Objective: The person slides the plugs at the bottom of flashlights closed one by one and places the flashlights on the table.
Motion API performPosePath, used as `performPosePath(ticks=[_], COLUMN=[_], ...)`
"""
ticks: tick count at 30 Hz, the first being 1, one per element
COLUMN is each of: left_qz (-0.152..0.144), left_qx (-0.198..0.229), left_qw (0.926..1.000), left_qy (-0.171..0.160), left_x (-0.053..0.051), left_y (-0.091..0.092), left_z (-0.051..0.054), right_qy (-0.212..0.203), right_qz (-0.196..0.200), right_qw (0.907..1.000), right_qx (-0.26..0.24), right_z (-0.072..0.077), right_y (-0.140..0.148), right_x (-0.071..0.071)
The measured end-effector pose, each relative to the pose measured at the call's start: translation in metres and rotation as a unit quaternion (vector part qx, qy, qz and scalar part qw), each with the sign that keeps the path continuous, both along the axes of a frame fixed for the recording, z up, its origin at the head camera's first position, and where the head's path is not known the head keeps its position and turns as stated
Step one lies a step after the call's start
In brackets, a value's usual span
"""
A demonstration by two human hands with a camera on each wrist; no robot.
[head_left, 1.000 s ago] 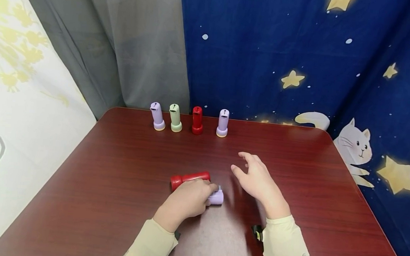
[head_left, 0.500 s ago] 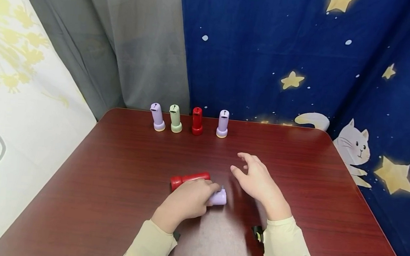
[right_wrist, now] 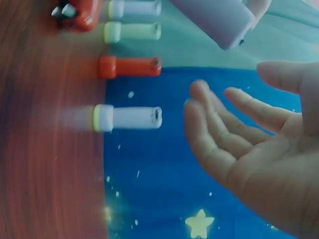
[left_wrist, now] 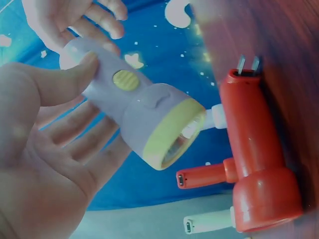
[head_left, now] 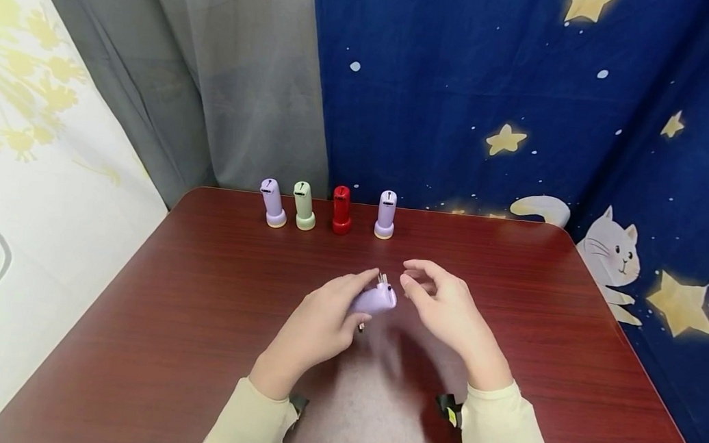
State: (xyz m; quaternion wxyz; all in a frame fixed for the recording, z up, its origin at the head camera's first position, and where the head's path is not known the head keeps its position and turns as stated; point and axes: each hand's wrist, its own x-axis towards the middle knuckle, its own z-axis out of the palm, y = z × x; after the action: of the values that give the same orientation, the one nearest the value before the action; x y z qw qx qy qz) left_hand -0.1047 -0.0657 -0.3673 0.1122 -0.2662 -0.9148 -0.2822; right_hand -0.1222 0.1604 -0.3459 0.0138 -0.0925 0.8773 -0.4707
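A purple flashlight [head_left: 375, 300] with metal prongs out is held above the table by my left hand [head_left: 316, 322]. The left wrist view shows my thumb pressing its body [left_wrist: 107, 82] near the yellow switch [left_wrist: 125, 80], with the yellow-rimmed lens facing the camera. Just to its right, my right hand [head_left: 449, 314] is raised with bent, spread fingers and nothing in it; in the right wrist view the hand [right_wrist: 249, 144] does not touch the flashlight [right_wrist: 219, 20]. A red flashlight [left_wrist: 256, 144] with prongs out lies on the table, mostly hidden under my left hand in the head view.
Along the table's back edge stand four flashlights upright: purple [head_left: 273, 203], green [head_left: 303, 205], red [head_left: 341, 209] and another purple [head_left: 385, 215]. Behind the brown table [head_left: 201, 293] hang a grey curtain [head_left: 258, 91] and a blue starry one [head_left: 437, 104].
My left hand has lifted the purple flashlight off the table, up and away from beside the red one. My right hand has shifted slightly, its fingers nearer the flashlight.
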Motion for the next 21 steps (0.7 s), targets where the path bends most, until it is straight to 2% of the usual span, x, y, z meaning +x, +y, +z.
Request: performPosePath(ticks=[3, 5, 7, 11, 13, 16, 21], left_qz=[-0.001, -0.005, -0.009, -0.009, -0.008, -0.012, -0.018], left_qx=[0.05, 0.078, 0.1, 0.116, 0.115, 0.11, 0.103], left_qw=[0.9987, 0.9969, 0.9948, 0.9922, 0.9916, 0.9908, 0.9901], left_qy=[0.007, 0.011, 0.02, 0.045, 0.058, 0.077, 0.093], left_x=[0.002, 0.004, 0.005, 0.007, 0.008, 0.009, 0.009], left_y=[-0.001, 0.0, 0.0, 0.001, 0.002, 0.002, 0.002], left_z=[0.005, 0.009, 0.011, 0.014, 0.015, 0.014, 0.013], right_qy=[-0.008, -0.03, -0.059, -0.114, -0.128, -0.141, -0.138], right_qz=[0.032, 0.053, 0.07, 0.092, 0.098, 0.101, 0.099], right_qw=[0.9971, 0.9903, 0.9797, 0.9525, 0.9422, 0.9319, 0.9328], right_qx=[-0.068, -0.125, -0.179, -0.267, -0.294, -0.319, -0.318], right_z=[0.007, 0.01, 0.013, 0.016, 0.016, 0.015, 0.013], right_y=[-0.001, -0.003, -0.006, -0.013, -0.017, -0.022, -0.025], right_x=[0.004, 0.007, 0.01, 0.016, 0.018, 0.019, 0.02])
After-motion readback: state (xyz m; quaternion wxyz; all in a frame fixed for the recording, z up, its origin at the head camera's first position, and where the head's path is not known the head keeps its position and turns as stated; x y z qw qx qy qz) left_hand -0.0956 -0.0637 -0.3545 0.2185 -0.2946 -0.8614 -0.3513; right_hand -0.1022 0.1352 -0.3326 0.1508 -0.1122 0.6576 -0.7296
